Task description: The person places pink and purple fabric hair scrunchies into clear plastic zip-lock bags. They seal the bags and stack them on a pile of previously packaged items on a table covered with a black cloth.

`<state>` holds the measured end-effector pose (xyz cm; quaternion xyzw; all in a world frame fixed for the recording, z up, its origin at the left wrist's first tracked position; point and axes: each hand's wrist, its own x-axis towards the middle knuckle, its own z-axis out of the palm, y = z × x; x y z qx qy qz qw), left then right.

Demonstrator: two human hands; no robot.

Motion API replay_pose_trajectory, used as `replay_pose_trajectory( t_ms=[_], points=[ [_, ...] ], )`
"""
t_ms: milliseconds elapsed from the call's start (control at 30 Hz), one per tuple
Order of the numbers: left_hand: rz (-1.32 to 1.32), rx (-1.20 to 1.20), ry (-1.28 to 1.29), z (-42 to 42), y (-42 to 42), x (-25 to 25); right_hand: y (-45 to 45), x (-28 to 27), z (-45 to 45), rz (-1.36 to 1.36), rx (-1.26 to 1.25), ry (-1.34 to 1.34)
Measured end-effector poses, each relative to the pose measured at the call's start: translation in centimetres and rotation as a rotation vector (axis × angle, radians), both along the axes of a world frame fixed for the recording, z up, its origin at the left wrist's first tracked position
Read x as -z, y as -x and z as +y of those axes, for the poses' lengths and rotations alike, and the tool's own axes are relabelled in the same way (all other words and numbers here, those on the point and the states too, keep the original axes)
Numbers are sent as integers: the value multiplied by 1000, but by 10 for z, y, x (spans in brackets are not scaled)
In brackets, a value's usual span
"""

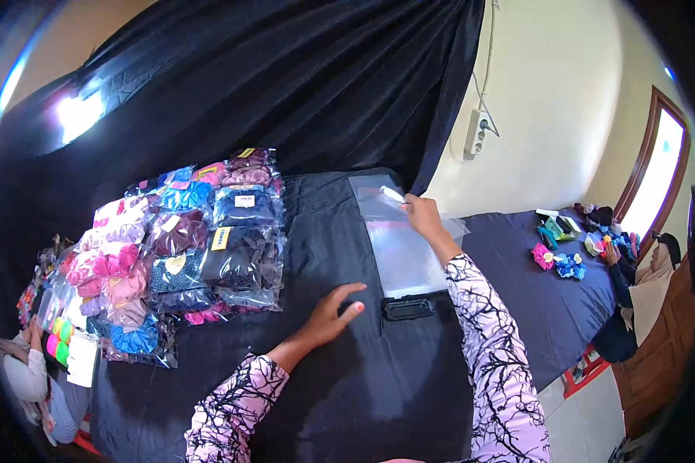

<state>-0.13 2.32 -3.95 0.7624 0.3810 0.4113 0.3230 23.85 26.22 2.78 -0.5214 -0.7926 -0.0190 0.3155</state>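
My right hand [425, 217] is over the far part of a stack of clear plastic bags [408, 260], its fingers curled. A small white strip [391, 195] reaches to its fingertips; whether the fingers grip this strip or a bag is too unclear to see. Empty and with fingers apart, my left hand [330, 315] hovers above the black cloth, left of the bags. A shallow black plastic tray [408, 308] lies against the near edge of the stack. To the left, rows of bagged fabric scrunchies [179, 231] in pink, blue, purple and black cover the table.
Black cloth [336, 405] covers the table. Loose scrunchies [570, 266] and a green-and-white package [559, 226] lie at the right, where a person [651, 283] sits. Another person [29, 370] is at the left edge. A power strip [475, 133] hangs on the wall.
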Motion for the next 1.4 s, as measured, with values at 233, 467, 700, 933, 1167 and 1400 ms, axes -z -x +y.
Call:
replay_pose_trajectory(
  t_ms=[233,467,700,933,1167,1400],
  points=[
    [-1109,306,805,10,20,-9,25,-12,-138,-278,-487,-498],
    [-1103,194,872,17,18,9,25,23,-232,-477,-681,-567],
    [-909,130,642,13,17,5,17,13,-250,-242,-640,-325],
    [-853,342,665,-11,7,-37,11,16,-224,739,-440,87],
    [-777,357,717,-18,0,-35,-2,20,-215,1034,-660,620],
    [-741,267,661,-14,1,-21,-7,21,-215,1037,-761,743]
  ],
)
